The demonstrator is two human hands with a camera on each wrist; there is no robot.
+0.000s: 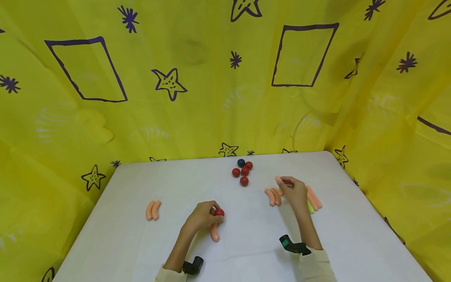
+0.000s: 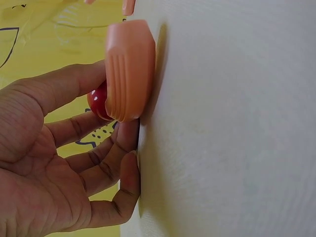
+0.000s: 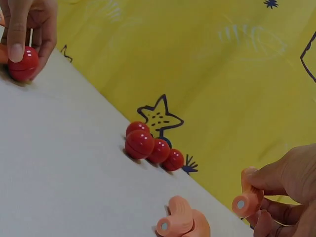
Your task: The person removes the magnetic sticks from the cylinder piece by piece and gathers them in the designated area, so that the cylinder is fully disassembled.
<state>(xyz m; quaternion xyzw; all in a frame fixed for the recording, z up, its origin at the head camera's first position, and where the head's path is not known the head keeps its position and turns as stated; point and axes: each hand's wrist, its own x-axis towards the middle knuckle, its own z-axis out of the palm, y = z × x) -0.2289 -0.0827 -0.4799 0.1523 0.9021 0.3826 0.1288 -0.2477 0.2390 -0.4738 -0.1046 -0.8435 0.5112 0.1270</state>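
My left hand (image 1: 203, 215) pinches a glossy red ball (image 1: 219, 212) between thumb and fingers, low over the white table. Right against that ball lies a curved, peach-orange sausage-shaped piece (image 1: 214, 232); its ridged side (image 2: 129, 74) fills the front of the left wrist view and partly hides the ball. On the other side, my right hand (image 1: 295, 192) holds up another sausage-shaped piece (image 3: 248, 198) between thumb and forefinger, a pale dot showing on its end. Under those fingers is one more such piece (image 3: 263, 224), partly hidden. Two others (image 1: 273, 196) lie beside this hand.
Several red balls (image 1: 244, 181) and a dark blue ball (image 1: 241, 163) cluster toward the table's back. Straight orange sticks (image 1: 314, 197) and a green one (image 1: 311, 207) lie right of the right hand. Two sausage-shaped pieces (image 1: 153, 210) lie far left. Yellow patterned cloth (image 1: 197, 117) surrounds the table.
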